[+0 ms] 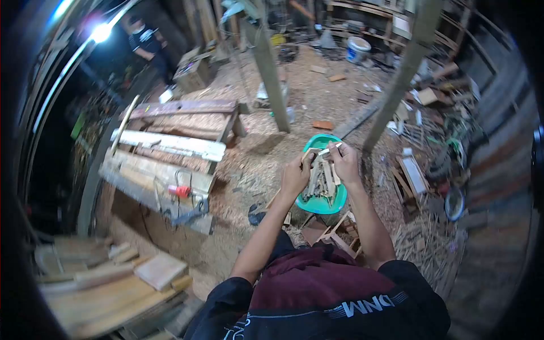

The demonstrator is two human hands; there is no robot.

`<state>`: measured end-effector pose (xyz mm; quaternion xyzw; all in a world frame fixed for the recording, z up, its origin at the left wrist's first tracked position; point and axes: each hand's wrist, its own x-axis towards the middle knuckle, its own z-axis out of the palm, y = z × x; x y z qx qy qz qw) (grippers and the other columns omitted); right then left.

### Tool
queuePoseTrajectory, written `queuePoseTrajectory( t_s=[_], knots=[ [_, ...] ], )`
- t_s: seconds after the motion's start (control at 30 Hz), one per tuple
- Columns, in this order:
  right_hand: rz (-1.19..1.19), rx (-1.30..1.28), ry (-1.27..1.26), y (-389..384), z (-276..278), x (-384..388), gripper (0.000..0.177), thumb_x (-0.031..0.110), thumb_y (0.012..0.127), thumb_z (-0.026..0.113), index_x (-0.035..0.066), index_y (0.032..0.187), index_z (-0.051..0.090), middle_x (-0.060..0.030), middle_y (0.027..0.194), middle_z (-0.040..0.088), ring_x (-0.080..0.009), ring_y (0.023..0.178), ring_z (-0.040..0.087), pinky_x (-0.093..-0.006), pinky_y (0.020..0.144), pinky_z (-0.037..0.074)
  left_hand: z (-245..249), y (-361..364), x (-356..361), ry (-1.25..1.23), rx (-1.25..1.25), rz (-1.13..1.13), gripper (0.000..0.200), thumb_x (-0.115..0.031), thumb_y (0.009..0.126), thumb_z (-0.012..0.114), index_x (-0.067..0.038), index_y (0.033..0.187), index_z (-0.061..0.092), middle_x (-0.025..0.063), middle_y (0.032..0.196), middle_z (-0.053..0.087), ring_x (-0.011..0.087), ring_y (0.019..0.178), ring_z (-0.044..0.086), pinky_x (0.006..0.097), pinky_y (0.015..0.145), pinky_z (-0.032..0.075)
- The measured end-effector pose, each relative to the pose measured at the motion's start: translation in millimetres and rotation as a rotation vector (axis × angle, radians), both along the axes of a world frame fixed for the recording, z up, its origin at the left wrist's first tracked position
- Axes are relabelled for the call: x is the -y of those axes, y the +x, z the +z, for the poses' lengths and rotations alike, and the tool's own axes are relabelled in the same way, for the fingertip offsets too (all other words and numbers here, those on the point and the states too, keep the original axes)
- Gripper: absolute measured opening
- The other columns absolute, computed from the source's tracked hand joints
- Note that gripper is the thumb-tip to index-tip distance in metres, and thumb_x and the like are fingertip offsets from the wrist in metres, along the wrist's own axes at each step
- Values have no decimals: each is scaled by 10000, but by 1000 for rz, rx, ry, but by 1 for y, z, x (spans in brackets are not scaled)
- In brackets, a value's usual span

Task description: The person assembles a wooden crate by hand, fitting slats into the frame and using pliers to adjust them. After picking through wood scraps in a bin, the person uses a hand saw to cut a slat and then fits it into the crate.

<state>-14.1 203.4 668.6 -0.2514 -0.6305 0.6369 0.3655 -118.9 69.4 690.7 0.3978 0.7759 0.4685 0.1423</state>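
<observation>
My left hand (297, 173) and my right hand (345, 163) are raised close together over a green plastic basin (341, 198). Pinched in my right fingers is a thin, pale wood stick (328, 149), its left end pointing toward my left hand. The fingers of my left hand are closed around a short tan piece of wood (310, 152). Whether the two pieces touch or form one broken stick I cannot make out. Several split wood sticks (328, 178) lie lengthwise in the basin below.
A plank bench (164, 144) at the left carries a red-and-black tool (181, 191). Wooden posts (269, 79) rise ahead. Scrap wood (419, 249) lies at the right, boards (113, 283) at lower left. Another person (148, 45) stands at the far left. Shavings cover the floor.
</observation>
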Motion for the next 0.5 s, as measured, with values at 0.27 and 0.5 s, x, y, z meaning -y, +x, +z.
queuePoseTrajectory(
  t_s=[0.27,0.5],
  knots=[
    [-533,-70,25,53,12,-8,259,198,999,540,-27,927,646,-70,795,673,-128,693,667,-273,652,559,12,6,-63,364,-183,-665,372,-237,918,625,-2,1200,565,214,984,570,392,924,570,430,811,459],
    [-721,-386,-272,49,53,50,279,280,982,577,27,912,674,-38,792,670,-118,724,654,-272,684,528,1,5,-73,299,-77,-868,420,-132,806,731,-7,1104,463,145,938,495,281,869,517,381,796,432]
  ],
)
